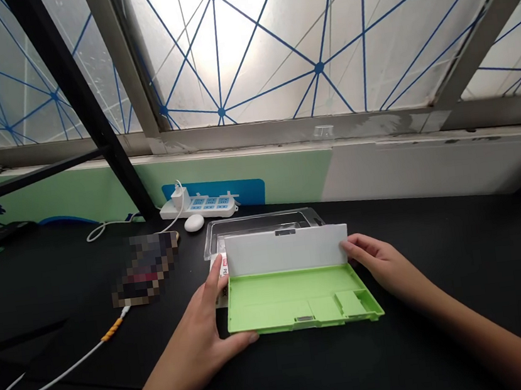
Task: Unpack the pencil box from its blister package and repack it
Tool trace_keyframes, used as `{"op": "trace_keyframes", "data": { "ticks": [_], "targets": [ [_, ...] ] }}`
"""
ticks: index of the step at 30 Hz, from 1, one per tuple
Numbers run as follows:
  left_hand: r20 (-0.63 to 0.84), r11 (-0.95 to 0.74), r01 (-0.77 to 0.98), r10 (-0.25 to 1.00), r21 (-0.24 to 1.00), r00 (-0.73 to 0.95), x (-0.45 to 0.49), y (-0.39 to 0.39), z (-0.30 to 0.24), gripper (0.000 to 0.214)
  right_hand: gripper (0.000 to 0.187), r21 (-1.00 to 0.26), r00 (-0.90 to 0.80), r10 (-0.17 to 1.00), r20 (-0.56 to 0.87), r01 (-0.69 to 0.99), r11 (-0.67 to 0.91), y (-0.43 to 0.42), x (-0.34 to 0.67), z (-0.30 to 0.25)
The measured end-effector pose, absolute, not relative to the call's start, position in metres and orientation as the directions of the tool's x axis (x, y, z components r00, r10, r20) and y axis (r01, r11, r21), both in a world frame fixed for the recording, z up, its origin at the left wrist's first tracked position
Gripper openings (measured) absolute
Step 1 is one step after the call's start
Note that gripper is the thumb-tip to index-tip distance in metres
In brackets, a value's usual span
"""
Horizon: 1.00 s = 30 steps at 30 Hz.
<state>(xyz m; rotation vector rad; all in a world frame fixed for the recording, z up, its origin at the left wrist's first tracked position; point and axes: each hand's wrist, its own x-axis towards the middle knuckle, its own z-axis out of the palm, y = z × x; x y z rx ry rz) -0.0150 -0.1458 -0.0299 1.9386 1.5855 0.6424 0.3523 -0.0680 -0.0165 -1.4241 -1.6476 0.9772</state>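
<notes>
An open plastic pencil box (297,301) lies on the black table, its green tray flat and its white lid (286,250) standing upright along the far side. My left hand (201,329) grips the tray's left end, with the thumb up near the hinge and the fingers along the front corner. My right hand (373,258) holds the lid's right edge between its fingers. A printed card with red marks (218,275) pokes out behind the box, partly hidden by the lid and my left thumb.
A clear plastic tray (255,228) stands behind the lid. Farther back are a white power strip (198,207) with a charger and a small white oval object (193,223). To the left, a pixelated object (143,269) trails a white cable (64,371).
</notes>
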Motion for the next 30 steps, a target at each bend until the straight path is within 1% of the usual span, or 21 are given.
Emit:
{"op": "trace_keyframes", "data": {
  "ticks": [3, 6, 9, 11, 12, 13, 16, 17, 19, 21, 24, 28, 30],
  "targets": [
    [0.007, -0.137, 0.713, 0.983, 0.687, 0.181, -0.014, -0.147, -0.029, 0.114, 0.047, -0.903, -0.102, 0.994, 0.044, 0.421, 0.084, -0.067, 0.353, -0.018],
    [0.001, -0.118, 0.7, 0.986, 0.704, 0.165, -0.013, -0.148, -0.028, 0.112, 0.047, -0.901, -0.146, 0.989, -0.017, 0.43, 0.048, -0.067, 0.358, -0.019],
    [-0.01, -0.093, 0.683, 0.989, 0.725, 0.146, -0.013, -0.147, -0.027, 0.108, 0.045, -0.904, -0.3, 0.949, -0.096, 0.425, 0.043, -0.065, 0.369, -0.016],
    [-0.007, -0.085, 0.666, 0.991, 0.741, 0.133, -0.014, -0.147, -0.027, 0.099, 0.045, -0.89, -0.427, 0.896, -0.12, 0.447, 0.094, -0.064, 0.378, -0.01],
    [-0.004, -0.085, 0.658, 0.991, 0.748, 0.133, -0.014, -0.146, -0.027, 0.092, 0.049, -0.874, -0.491, 0.862, -0.128, 0.467, 0.136, -0.064, 0.383, -0.007],
    [0.0, -0.089, 0.653, 0.991, 0.752, 0.135, -0.014, -0.146, -0.026, 0.084, 0.057, -0.855, -0.55, 0.824, -0.137, 0.486, 0.182, -0.064, 0.388, -0.003],
    [0.007, -0.096, 0.659, 0.991, 0.746, 0.136, -0.014, -0.145, -0.024, 0.068, 0.096, -0.8, -0.667, 0.727, -0.161, 0.52, 0.3, -0.065, 0.399, 0.002],
    [0.014, -0.099, 0.666, 0.991, 0.739, 0.132, -0.014, -0.145, -0.024, 0.066, 0.105, -0.779, -0.678, 0.717, -0.161, 0.533, 0.33, -0.066, 0.401, 0.001],
    [0.036, -0.116, 0.682, 0.991, 0.722, 0.13, -0.013, -0.144, -0.023, 0.065, 0.112, -0.737, -0.666, 0.733, -0.138, 0.564, 0.372, -0.069, 0.402, -0.004],
    [0.059, -0.134, 0.694, 0.99, 0.707, 0.131, -0.012, -0.144, -0.023, 0.063, 0.109, -0.71, -0.637, 0.765, -0.096, 0.583, 0.396, -0.071, 0.402, -0.011],
    [0.08, -0.139, 0.704, 0.99, 0.696, 0.116, -0.015, -0.142, -0.027, 0.061, 0.095, -0.705, -0.576, 0.816, -0.039, 0.595, 0.386, -0.071, 0.399, -0.019],
    [0.115, -0.169, 0.701, 0.986, 0.693, 0.124, -0.019, -0.14, -0.034, 0.066, 0.075, -0.763, -0.526, 0.85, 0.016, 0.543, 0.35, -0.07, 0.39, -0.017],
    [0.134, -0.194, 0.711, 0.981, 0.676, 0.141, -0.018, -0.137, -0.034, 0.06, 0.062, -0.786, -0.485, 0.874, 0.045, 0.522, 0.33, -0.071, 0.382, -0.015]
  ]
}}
